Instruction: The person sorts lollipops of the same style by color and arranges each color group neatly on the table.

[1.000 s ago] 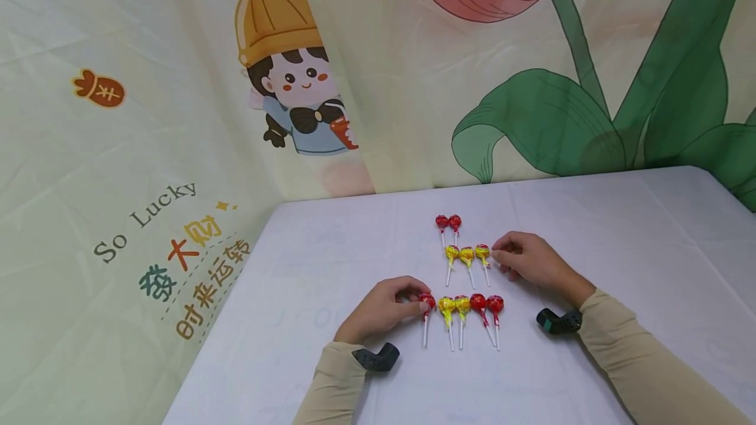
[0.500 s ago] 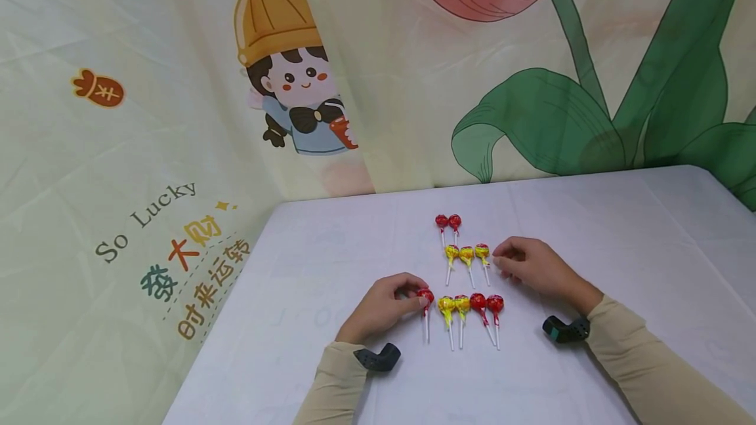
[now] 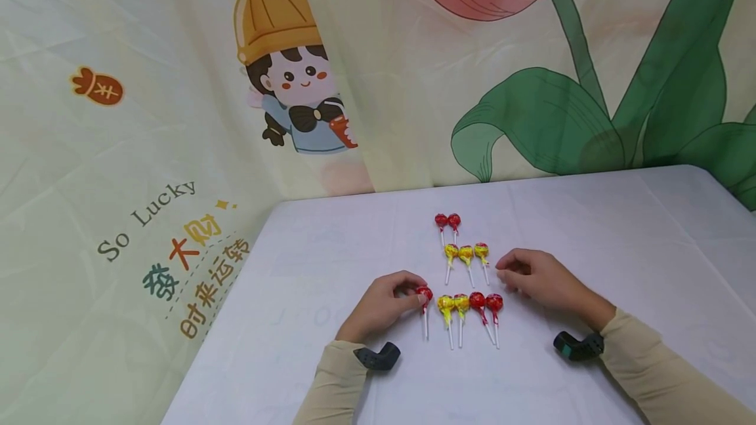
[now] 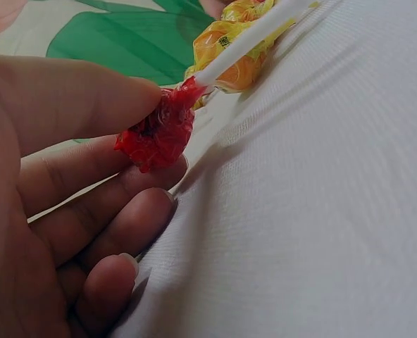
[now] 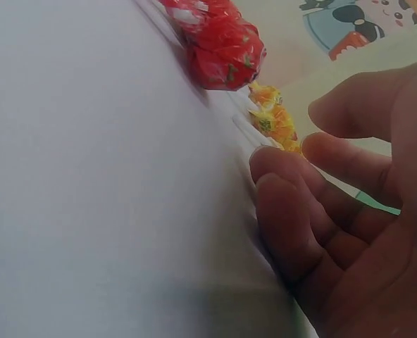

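Note:
My left hand (image 3: 386, 303) pinches the wrapped head of a red lollipop (image 4: 159, 134) between thumb and fingers, its white stick pointing toward me in the head view. Just right of it, in the front row, lie two yellow lollipops (image 3: 453, 307) and two red lollipops (image 3: 485, 305). My right hand (image 3: 540, 281) rests low over the table with loosely curled fingers and nothing between them. Nearest to that hand are the right end of a middle row of three yellow lollipops (image 3: 466, 254) and the front row's red heads (image 5: 226, 56).
Two more red lollipops (image 3: 447, 222) lie at the back, behind the middle row. All of them are on a table with a white cloth (image 3: 331, 248). A printed curtain (image 3: 401, 84) hangs along the table's far edge. Each wrist wears a black camera band (image 3: 378, 357).
My right hand has drawn back toward the right and nearer to me, away from the middle row. The left hand has barely shifted, still pinching the red lollipop, whose stick has moved slightly.

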`<state>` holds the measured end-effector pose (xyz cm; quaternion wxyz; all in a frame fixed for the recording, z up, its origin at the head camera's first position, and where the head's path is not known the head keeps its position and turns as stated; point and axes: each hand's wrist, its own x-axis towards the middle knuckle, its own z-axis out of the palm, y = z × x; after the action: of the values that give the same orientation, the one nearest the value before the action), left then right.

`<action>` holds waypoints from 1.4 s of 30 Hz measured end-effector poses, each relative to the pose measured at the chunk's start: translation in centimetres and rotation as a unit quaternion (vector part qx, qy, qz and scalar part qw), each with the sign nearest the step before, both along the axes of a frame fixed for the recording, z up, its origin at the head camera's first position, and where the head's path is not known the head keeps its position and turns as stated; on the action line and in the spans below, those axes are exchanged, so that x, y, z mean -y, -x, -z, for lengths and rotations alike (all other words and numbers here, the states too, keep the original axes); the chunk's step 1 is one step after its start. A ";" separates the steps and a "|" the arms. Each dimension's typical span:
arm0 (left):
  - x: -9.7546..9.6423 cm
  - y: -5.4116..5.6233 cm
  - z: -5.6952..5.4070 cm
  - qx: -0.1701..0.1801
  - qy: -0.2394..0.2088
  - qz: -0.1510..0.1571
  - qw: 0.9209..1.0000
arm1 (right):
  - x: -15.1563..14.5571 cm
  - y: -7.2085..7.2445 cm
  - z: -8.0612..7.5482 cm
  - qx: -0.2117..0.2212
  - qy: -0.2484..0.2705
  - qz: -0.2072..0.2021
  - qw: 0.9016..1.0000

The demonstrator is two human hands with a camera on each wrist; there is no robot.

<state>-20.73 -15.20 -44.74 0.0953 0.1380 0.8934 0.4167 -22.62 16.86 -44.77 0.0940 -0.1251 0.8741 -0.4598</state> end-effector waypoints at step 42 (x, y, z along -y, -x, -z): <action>0.3 1.0 -0.4 0.029 -0.082 -0.013 0.996 | 0.0 -2.5 0.6 -0.056 -0.019 -0.078 0.995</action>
<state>-21.77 -15.46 -44.38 0.1044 0.1214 0.8550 0.4932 -20.13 16.84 -45.41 0.0830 -0.2168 0.8741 -0.4266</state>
